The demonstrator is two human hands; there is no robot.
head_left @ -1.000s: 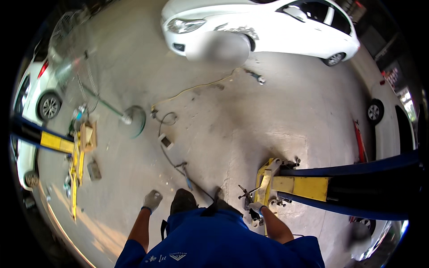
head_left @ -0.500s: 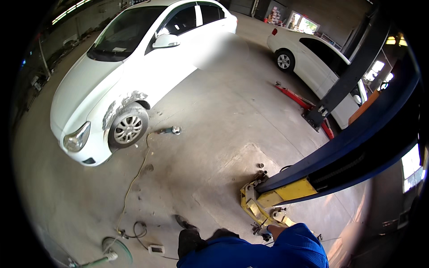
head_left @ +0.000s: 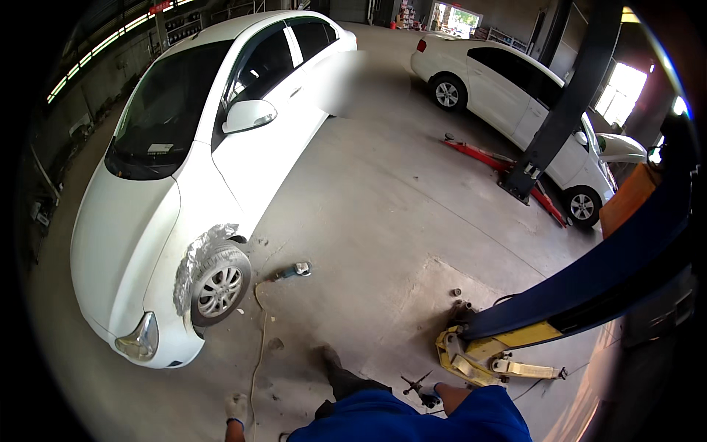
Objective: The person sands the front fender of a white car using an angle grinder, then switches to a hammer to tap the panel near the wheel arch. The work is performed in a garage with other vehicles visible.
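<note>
1. Right fingers [head_left: 428,398], small and partly obscured, grip a dark, pronged tool [head_left: 414,384]; its lower end is hard to make out.
2. Left fingers [head_left: 236,404] wear pale fabric; I cannot tell whether they're closed. A thin yellowish cord [head_left: 258,346] runs just right.
3. Ahead of the left fingers, a glossy white car [head_left: 140,228] has a rough, scuffed fender; blur covers its rear.

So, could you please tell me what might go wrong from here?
The loose cord on the floor could catch the person's shoe. The grinder lying near the front wheel might get kicked. The dark tool in the right hand could knock the yellow lift arm, which looks close by.
</note>
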